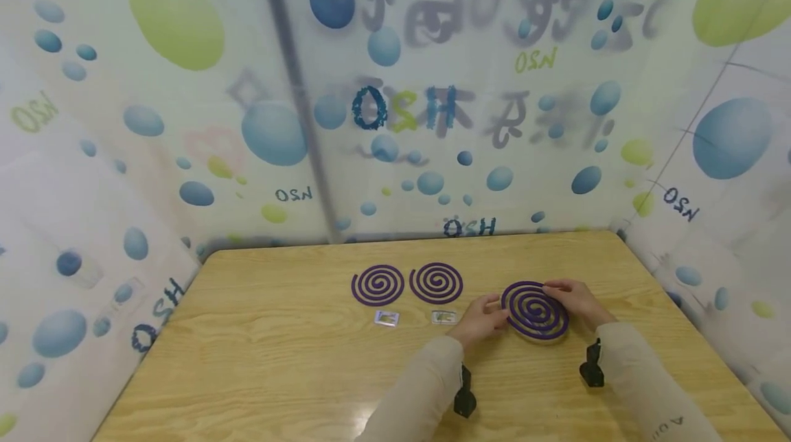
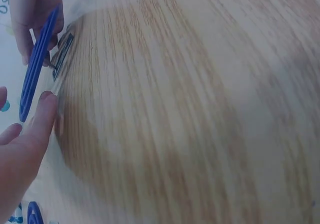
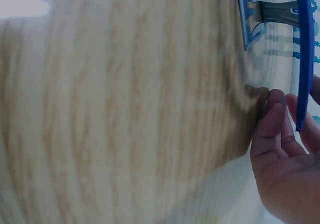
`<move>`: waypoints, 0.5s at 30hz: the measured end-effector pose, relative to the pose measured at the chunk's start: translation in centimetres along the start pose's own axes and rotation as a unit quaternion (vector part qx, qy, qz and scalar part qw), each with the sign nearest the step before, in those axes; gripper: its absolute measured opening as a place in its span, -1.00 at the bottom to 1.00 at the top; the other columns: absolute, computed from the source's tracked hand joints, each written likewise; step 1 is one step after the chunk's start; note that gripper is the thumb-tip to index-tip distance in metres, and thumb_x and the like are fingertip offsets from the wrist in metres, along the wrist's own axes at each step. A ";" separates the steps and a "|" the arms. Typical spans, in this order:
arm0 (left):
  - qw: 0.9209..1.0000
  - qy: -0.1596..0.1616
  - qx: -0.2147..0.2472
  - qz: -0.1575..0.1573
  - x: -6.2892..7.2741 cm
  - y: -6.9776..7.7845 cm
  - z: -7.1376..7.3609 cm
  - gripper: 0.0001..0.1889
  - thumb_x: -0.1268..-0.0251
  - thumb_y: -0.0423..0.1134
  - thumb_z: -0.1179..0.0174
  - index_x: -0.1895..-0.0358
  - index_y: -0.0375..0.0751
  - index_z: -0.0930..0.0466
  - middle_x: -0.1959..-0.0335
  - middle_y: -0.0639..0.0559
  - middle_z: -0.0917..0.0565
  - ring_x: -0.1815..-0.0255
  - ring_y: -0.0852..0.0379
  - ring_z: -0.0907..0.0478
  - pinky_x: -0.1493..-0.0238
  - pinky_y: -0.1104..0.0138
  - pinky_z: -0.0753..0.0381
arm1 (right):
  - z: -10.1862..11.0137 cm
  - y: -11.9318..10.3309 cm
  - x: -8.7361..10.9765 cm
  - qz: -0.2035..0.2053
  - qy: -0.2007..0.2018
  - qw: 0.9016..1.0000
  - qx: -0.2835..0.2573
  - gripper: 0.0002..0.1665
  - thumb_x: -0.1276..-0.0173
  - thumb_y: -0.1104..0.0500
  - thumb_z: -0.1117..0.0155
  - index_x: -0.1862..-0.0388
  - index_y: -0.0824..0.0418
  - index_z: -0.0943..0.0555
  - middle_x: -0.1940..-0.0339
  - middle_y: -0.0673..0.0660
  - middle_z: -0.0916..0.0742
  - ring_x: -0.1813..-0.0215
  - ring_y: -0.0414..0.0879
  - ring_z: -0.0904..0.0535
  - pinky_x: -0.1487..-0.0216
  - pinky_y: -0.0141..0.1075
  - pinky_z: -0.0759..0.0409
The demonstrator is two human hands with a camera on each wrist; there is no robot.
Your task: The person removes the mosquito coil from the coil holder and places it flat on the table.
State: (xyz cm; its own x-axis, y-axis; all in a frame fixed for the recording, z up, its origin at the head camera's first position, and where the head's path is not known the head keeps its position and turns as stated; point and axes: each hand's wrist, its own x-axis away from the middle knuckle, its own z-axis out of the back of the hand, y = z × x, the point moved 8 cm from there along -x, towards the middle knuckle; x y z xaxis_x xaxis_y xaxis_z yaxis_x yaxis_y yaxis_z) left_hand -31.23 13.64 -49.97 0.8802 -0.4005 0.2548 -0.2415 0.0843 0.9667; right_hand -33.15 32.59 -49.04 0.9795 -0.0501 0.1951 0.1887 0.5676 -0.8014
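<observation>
A purple mosquito coil (image 1: 535, 310) lies flat above a thin metal stand (image 3: 252, 19), whose bent base shows under it in the right wrist view. My left hand (image 1: 481, 322) holds the coil's left edge, which lies between thumb and fingers in the left wrist view. At the far right edge, my right hand (image 1: 576, 298) holds the rim, with fingertips over it. From the side, the coil (image 2: 37, 67) looks blue and like several thin layers. How firmly each hand pinches is hard to see.
Two more purple coils, a left one (image 1: 377, 285) and a right one (image 1: 436, 283), lie side by side on the wooden table (image 1: 278, 359). Before them are two small clear packets, one left (image 1: 386, 318), one right (image 1: 443, 317). A printed curtain (image 1: 395, 208) encloses the table's back and sides.
</observation>
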 end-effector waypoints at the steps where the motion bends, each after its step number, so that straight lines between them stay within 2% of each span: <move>1: 1.000 0.008 0.005 0.002 -0.1 -0.1 0.0 -0.53 -0.20 -0.38 -0.08 -0.19 -0.33 -0.26 0.12 -0.17 -0.55 0.26 0.01 -0.58 0.28 0.28 -0.62 | 0.0 0.0 0.0 0.000 0.000 1.000 0.001 -0.42 -0.34 0.05 0.01 -0.08 0.54 -0.33 -0.03 0.48 -0.47 -0.07 0.29 -0.36 -0.08 0.00 -0.38; 5: 0.998 0.043 0.041 -0.001 -0.4 -0.6 -0.1 -0.59 -0.15 -0.49 -0.06 -0.11 -0.36 -0.34 0.33 -0.12 -0.59 0.38 0.04 -0.58 0.34 0.28 -0.63 | -0.1 0.3 0.2 -0.004 0.005 1.000 -0.001 -0.43 -0.33 0.06 0.00 -0.07 0.55 -0.34 -0.01 0.49 -0.48 -0.05 0.28 -0.39 -0.05 -0.02 -0.41; 9: 0.995 0.071 0.071 -0.007 -0.6 -0.8 -0.1 -0.64 -0.10 -0.58 -0.05 -0.02 -0.37 -0.42 0.43 -0.11 -0.59 0.50 0.12 -0.55 0.39 0.31 -0.63 | -0.1 0.4 0.3 0.001 0.016 1.000 0.001 -0.44 -0.33 0.06 -0.01 -0.05 0.55 -0.36 0.04 0.47 -0.52 0.02 0.23 -0.45 0.03 -0.08 -0.47; 15: 0.993 0.090 0.069 -0.014 -0.7 -0.7 0.6 -0.66 -0.03 -0.60 -0.09 0.04 -0.41 -0.45 0.51 -0.16 -0.62 0.58 0.14 -0.56 0.44 0.33 -0.63 | -0.5 0.6 0.1 0.003 0.023 1.000 -0.002 -0.45 -0.30 0.07 -0.06 -0.02 0.56 -0.38 0.11 0.42 -0.57 0.11 0.12 -0.51 0.12 -0.15 -0.52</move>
State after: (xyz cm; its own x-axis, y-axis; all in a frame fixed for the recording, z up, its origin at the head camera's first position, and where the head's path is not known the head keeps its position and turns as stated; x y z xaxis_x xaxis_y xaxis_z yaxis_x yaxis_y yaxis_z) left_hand -31.90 13.32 -50.79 0.9429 -0.2309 0.2402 -0.2592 -0.0553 0.9642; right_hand -32.89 32.49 -49.81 0.9829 -0.0840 0.1638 0.1824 0.5653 -0.8045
